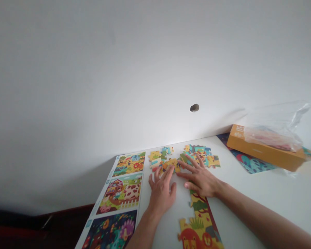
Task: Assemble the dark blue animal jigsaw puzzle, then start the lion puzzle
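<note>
My left hand [162, 193] rests over the table with its fingertips on a yellow group of puzzle pieces [166, 164]. Its fingers are apart and slightly bent, not wrapped round anything. My right hand [201, 179] lies palm down with fingers spread, its fingertips beside those pieces and just below a pile of colourful puzzle pieces [199, 152]. Under its wrist side runs a joined strip of puzzle [200, 216], showing a tree and a red lion, partly hidden by the hand. A few more loose pieces [167, 151] lie farther back.
On the left is a white sheet [140, 193] printed with three pictures: savanna animals, a farm and a dark scene. An orange box [264, 152] with a clear plastic bag [277, 128] on it stands at right, over a dark blue printed sheet [254, 166]. A white wall [119, 86] rises behind.
</note>
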A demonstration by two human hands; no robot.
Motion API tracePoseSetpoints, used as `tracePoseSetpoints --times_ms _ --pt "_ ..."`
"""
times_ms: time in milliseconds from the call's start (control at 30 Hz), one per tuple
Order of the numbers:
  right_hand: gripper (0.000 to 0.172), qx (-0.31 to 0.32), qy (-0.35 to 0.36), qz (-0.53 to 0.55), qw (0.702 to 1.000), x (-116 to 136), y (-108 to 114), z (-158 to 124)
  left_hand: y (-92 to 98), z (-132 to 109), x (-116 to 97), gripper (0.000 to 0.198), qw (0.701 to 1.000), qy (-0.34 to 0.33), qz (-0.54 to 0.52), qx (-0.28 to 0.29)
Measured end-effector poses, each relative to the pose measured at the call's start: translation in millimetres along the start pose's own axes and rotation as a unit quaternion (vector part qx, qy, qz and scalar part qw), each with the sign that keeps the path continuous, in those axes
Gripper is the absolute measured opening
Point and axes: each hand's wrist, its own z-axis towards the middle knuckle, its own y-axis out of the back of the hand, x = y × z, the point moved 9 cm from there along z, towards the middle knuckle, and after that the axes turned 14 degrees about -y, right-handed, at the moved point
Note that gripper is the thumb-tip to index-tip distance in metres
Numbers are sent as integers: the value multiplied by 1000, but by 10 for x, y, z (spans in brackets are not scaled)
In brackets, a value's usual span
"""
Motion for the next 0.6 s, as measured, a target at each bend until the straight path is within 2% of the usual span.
tracePoseSetpoints --times_ms 133,333,600 --pt "51 -22 -37 -12 999 -54 22 11 11 5 -38 65 1000 -16 -13 -1" --pt "49 -69 -87 -39 993 -170 42 24 37 -3 51 55 999 30 18 -25" --pt "50 -54 -88 -36 994 -173 17 31 43 14 35 45 999 20 37 -18"
